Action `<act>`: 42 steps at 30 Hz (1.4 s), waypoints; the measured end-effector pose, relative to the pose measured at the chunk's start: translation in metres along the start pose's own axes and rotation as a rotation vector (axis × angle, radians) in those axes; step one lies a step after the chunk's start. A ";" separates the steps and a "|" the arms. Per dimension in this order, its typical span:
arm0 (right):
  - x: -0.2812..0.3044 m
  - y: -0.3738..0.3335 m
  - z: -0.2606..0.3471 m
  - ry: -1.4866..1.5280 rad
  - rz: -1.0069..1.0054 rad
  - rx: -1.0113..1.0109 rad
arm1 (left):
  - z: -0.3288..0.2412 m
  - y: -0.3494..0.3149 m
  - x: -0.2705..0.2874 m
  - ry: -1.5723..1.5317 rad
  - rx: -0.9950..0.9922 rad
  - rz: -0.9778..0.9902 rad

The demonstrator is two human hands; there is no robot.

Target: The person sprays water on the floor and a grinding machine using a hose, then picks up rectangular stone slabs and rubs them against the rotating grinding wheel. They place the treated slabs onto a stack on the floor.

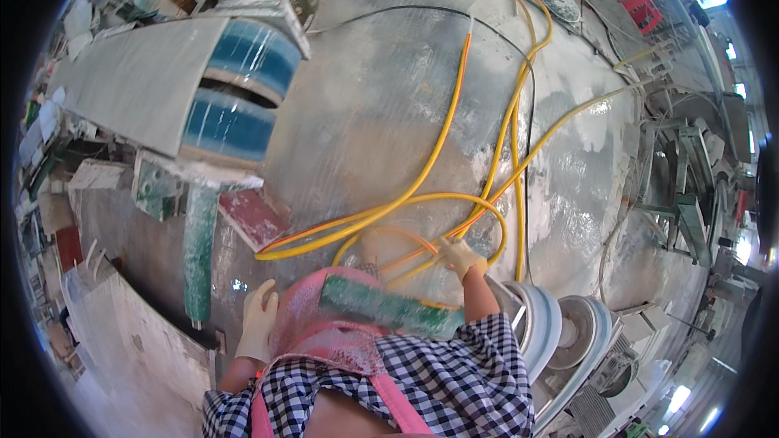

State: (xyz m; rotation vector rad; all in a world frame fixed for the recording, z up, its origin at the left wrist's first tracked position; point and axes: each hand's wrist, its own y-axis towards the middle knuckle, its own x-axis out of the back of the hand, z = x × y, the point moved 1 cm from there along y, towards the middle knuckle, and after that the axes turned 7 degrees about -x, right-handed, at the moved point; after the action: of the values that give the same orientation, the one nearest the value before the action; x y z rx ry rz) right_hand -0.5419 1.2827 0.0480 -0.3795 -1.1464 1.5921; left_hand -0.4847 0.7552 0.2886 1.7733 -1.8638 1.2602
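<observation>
My right hand point(462, 258), in a pale glove, reaches forward over the wet floor. Its fingers close around a yellow hose point(423, 263), where an orange-tinted loop meets them. My left hand point(258, 323), gloved too, hangs low beside my dusty pink apron point(304, 300). Its fingers are slightly apart, with nothing visible in them. Between my arms and across the apron lies a dusty green cylindrical bar point(389, 308). From the hand, the yellow hose point(442, 142) loops over the floor in several crossing bends.
A grey machine with blue belts point(247, 53) stands at the far left, a green post point(200, 255) and dark red block point(251, 215) near it. Belt wheels point(580, 328) stand close on my right. A thin black cable point(531, 130) and a red crate point(639, 8) lie farther off.
</observation>
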 end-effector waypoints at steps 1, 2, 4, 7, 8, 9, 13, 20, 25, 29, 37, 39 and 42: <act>-0.001 -0.011 0.020 -0.048 -0.046 0.110 | 0.012 -0.012 0.006 -0.024 0.086 -0.035; -0.001 -0.022 0.042 -0.101 -0.100 0.220 | 0.022 -0.021 0.010 -0.063 0.080 -0.045; -0.005 -0.050 0.092 -0.232 -0.233 0.410 | 0.041 -0.033 0.017 -0.154 0.060 -0.069; -0.041 -0.110 0.162 -0.061 -0.254 0.421 | 0.076 -0.045 0.033 -0.300 -0.002 -0.044; -0.057 -0.130 0.181 -0.040 -0.268 0.378 | 0.091 -0.049 0.040 -0.347 -0.026 -0.028; -0.078 -0.151 0.194 -0.013 -0.286 0.394 | 0.107 -0.057 0.048 -0.389 -0.046 -0.042; -0.173 -0.216 0.203 -0.521 -0.656 0.394 | 0.180 -0.073 0.079 -0.522 -0.151 -0.055; -0.219 -0.235 0.147 -0.587 -0.936 0.244 | 0.342 -0.164 0.166 -0.522 0.082 -0.028; -0.237 -0.217 0.148 -0.600 -0.934 0.132 | 0.426 -0.209 0.195 -0.566 0.174 -0.040; -0.255 -0.214 0.153 -0.593 -1.014 0.089 | 0.433 -0.210 0.207 -0.491 0.259 -0.009; -0.278 -0.215 0.164 -0.571 -1.173 0.059 | 0.424 -0.155 0.223 -0.468 0.205 -0.055; -0.281 -0.218 0.172 -0.507 -1.148 -0.019 | 0.430 -0.143 0.220 -0.409 0.026 -0.128; -0.284 -0.224 0.184 -0.470 -1.027 -0.147 | 0.438 -0.138 0.218 -0.416 0.036 -0.066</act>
State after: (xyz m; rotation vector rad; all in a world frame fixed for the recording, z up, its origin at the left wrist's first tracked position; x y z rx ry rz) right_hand -0.4462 0.9349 0.2326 0.4777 -1.4710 0.6856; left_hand -0.2492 0.3076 0.2426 2.2321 -1.9745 0.9599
